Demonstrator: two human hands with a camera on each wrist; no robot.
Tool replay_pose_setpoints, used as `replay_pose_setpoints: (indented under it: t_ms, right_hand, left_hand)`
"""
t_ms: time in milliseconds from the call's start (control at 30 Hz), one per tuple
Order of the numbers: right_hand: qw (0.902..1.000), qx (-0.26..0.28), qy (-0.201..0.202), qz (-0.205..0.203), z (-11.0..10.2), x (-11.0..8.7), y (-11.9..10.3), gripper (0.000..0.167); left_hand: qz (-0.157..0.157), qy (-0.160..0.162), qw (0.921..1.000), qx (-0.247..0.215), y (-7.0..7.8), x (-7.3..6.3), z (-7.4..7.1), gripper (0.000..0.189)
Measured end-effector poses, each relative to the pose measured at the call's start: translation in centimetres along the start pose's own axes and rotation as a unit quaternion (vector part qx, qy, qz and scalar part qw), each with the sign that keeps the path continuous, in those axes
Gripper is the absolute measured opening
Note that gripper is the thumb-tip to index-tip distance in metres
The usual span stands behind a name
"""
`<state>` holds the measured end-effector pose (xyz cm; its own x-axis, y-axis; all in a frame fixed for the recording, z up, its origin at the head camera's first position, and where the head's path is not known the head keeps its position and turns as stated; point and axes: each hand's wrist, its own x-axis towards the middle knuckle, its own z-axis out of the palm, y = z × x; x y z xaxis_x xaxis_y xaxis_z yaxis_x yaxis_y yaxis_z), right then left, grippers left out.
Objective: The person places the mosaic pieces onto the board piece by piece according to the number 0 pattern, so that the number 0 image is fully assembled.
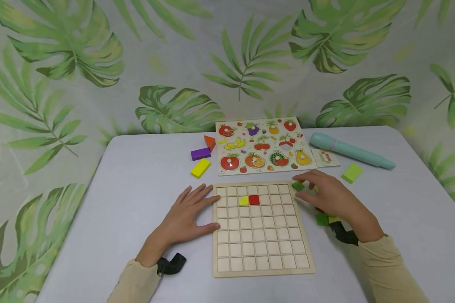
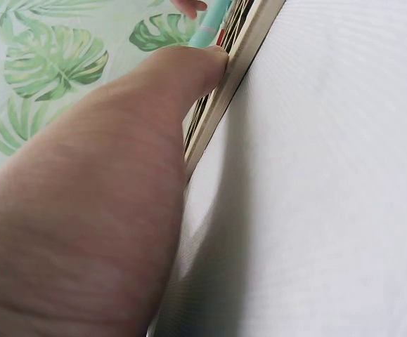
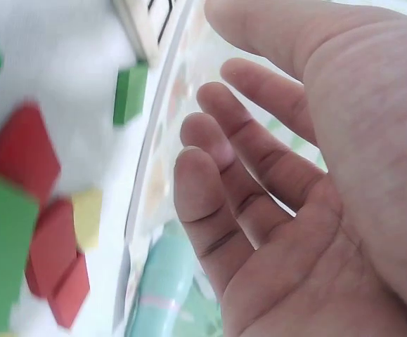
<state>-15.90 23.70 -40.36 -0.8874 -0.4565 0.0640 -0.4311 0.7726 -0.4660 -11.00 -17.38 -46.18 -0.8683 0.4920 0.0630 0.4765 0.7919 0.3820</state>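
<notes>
A wooden grid board (image 1: 263,274) lies flat, with a yellow quarter-round piece (image 1: 244,200) beside a red square piece (image 1: 254,200) in its second row from the far side. My left hand (image 1: 186,216) is spread at the board's left edge, its thumb and index fingertip touching the frame. Over the table on the right, my right hand (image 1: 327,194) has its fingers loosely bent and apart. Just beyond its fingertips a green block (image 1: 298,186) sits by the board's far right corner; in the right wrist view that green block (image 3: 131,95) is apart from the fingers.
Red blocks (image 3: 54,242) and green blocks (image 1: 322,219) lie partly hidden under my right hand. Behind the board are a fruit puzzle (image 1: 246,147), a small pattern card (image 1: 326,158) and a teal pen-like object (image 1: 354,152). Purple (image 1: 200,154), yellow (image 1: 201,168) and orange (image 1: 210,143) blocks sit left.
</notes>
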Motion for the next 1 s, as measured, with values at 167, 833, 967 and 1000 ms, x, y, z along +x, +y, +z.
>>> replay_pose_setpoints:
  t_ms: [167,833,967,1000]
  right_hand:
    - [0.9998,-0.010,0.001,0.015,-0.9,-0.6,1.7,0.044]
    - [0.9929,0.011,-0.062,0.101,-1.5,-1.1,5.0,0.043]
    - [0.9937,0.015,-0.063,0.092,-1.2,-0.9,4.7,0.039]
    - [0.9940,0.016,-0.063,0.088,-1.2,-0.9,4.6,0.039]
  left_hand:
    - [0.001,0.001,1.0000,0.003,0.0,0.1,0.0,0.074]
    - [0.000,0.000,1.0000,0.002,0.0,0.1,0.1,0.074]
    - [0.000,0.000,1.0000,0.000,0.0,0.1,0.0,0.074]
    - [0.000,0.000,1.0000,-0.001,0.0,0.0,0.0,0.074]
